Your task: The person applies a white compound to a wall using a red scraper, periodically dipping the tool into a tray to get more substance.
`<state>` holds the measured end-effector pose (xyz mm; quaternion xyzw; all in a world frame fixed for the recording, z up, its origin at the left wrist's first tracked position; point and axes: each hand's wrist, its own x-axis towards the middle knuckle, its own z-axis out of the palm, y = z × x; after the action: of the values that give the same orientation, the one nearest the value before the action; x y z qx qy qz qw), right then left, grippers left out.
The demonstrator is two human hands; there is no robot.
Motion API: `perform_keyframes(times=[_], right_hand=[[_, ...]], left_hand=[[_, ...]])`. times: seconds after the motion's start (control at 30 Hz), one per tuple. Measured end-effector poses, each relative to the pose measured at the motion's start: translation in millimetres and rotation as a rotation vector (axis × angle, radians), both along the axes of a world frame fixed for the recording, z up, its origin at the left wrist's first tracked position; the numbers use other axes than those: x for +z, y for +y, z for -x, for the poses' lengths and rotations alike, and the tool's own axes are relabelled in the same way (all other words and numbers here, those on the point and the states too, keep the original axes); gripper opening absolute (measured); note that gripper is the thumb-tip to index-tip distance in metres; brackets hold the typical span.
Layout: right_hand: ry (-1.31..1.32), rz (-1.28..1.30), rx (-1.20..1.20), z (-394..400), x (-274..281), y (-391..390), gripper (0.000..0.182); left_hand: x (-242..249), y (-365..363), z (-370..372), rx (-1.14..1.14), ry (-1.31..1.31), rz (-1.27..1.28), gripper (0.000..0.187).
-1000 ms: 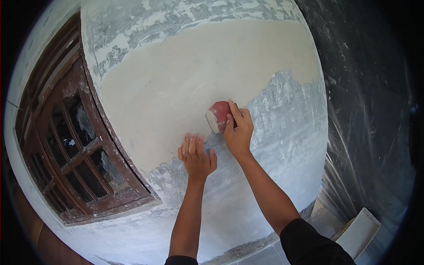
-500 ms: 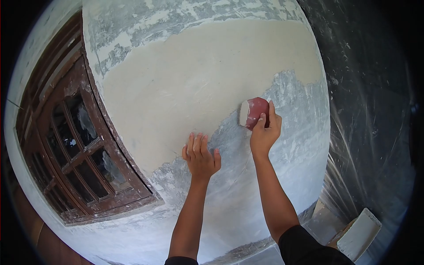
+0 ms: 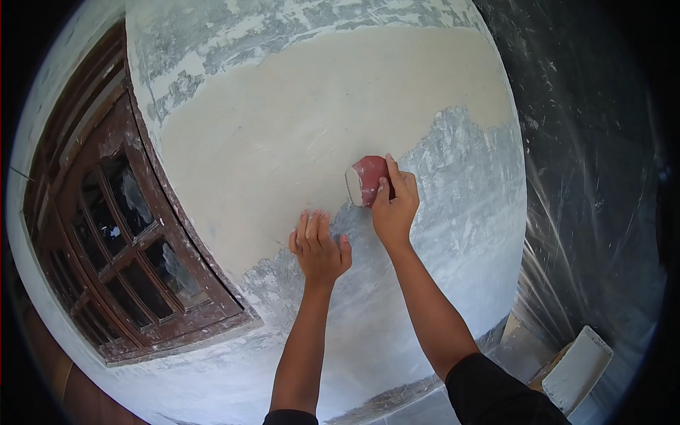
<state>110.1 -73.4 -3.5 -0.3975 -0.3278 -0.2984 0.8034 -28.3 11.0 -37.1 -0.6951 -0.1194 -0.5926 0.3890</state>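
A wall [image 3: 460,205] fills the middle of the head view. Its upper part carries a broad, smooth coat of cream-coloured putty [image 3: 297,113] with a ragged lower border over patchy grey. My right hand [image 3: 397,205] grips a red putty scraper [image 3: 371,177], thumb on its near face and index finger along its right side. Cream putty coats the scraper's left edge, which lies against the wall at the coat's lower border. Left of it and lower, my left hand [image 3: 322,251] holds nothing; its fingers are spread, with the tips at the putty's lower border.
At left a brown wooden window [image 3: 134,248] with several glass panes is set into the wall. A dark plastic sheet [image 3: 588,177] hangs along the right. Near the floor at lower right stands a white-smeared tray [image 3: 579,368].
My right hand has moved left with the scraper, drawing it along the coat's lower border towards my left hand. My left hand has stayed nearly in place.
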Motion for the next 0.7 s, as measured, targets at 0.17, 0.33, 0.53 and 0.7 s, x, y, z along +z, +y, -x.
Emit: perform_keyframes(times=[0.17,0.33,0.53,0.7], right_hand=[[0.365,-0.153,-0.05,-20.3,-15.3,-20.0,0.046],[-0.091,-0.009,0.048,13.3,-1.6,-11.2,0.046],[0.295,-0.11,-0.103,-28.4,-23.3,-22.8,0.044],[-0.036,0.003,0.103,25.7,-12.1,-19.3,0.048]], left_hand=[[0.8,2.9,-1.9,-0.003,-0.008,-0.025,0.053],[0.3,0.9,0.3,0.003,-0.003,-0.016,0.053],[-0.1,2.4,-2.0,0.003,-0.016,-0.023,0.052],[-1.9,2.9,0.4,-0.04,-0.018,-0.007,0.052]])
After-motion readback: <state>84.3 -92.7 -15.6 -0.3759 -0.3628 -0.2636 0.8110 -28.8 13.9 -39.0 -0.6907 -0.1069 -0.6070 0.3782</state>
